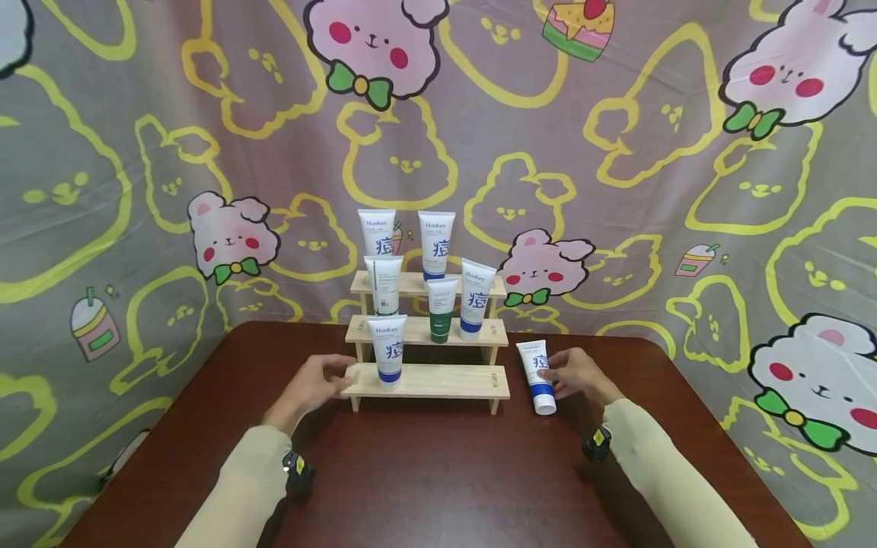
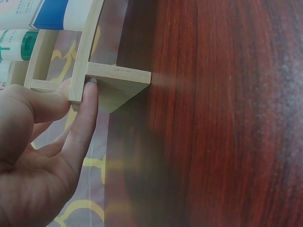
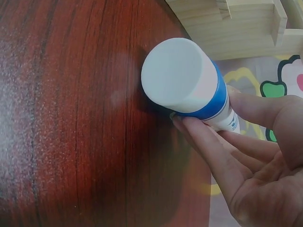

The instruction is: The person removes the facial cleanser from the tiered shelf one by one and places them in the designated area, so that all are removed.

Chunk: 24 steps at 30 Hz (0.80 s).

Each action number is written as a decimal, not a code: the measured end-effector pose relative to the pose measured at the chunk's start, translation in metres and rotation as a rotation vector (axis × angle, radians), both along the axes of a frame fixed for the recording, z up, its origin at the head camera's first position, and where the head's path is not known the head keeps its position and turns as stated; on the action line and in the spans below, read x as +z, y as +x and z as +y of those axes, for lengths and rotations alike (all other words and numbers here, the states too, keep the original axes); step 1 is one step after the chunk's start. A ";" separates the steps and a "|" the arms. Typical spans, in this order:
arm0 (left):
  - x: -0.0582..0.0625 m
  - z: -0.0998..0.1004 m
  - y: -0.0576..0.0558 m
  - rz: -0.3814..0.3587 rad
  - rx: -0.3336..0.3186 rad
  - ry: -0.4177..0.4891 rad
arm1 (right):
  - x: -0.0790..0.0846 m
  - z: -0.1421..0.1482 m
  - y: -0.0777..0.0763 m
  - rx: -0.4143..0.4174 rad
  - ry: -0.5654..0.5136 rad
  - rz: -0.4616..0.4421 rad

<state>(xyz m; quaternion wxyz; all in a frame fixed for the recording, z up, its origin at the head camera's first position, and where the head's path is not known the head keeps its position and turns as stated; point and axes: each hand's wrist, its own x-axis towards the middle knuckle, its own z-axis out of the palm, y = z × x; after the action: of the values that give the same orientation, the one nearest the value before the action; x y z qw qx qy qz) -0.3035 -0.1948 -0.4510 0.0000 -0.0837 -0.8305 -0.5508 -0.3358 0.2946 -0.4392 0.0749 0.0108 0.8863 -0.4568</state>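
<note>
My left hand [image 1: 317, 387] pinches the left end of the lowest step of a three-tier wooden display stand [image 1: 445, 380], thumb above and a finger underneath in the left wrist view. With my right hand [image 1: 578, 374] I hold a white squeeze tube [image 1: 537, 373] with a blue band, to the right of the stand. Its white cap [image 3: 173, 73] points toward me, low over the table. A similar blue-banded tube [image 1: 388, 350] stands on the lowest step, close to my left hand.
On the middle step are two green-and-white tubes [image 1: 441, 308] and a blue-banded tube [image 1: 475, 301]. Two more white tubes [image 1: 436, 240] stand on the top step. The dark wooden table [image 1: 438, 472] meets a cartoon-patterned curtain [image 1: 617, 228] behind.
</note>
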 end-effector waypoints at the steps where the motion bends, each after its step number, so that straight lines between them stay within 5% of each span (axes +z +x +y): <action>1: 0.000 0.000 0.000 0.001 0.000 -0.002 | 0.000 0.000 0.000 0.006 0.007 0.000; 24: -0.002 0.000 0.000 -0.007 -0.001 0.020 | -0.005 0.001 0.000 0.023 0.026 -0.040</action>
<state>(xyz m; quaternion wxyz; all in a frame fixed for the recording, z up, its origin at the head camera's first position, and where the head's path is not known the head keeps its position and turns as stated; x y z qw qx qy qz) -0.3031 -0.1946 -0.4526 -0.0023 -0.0821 -0.8249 -0.5592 -0.3355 0.2955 -0.4443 0.0976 0.0106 0.8907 -0.4440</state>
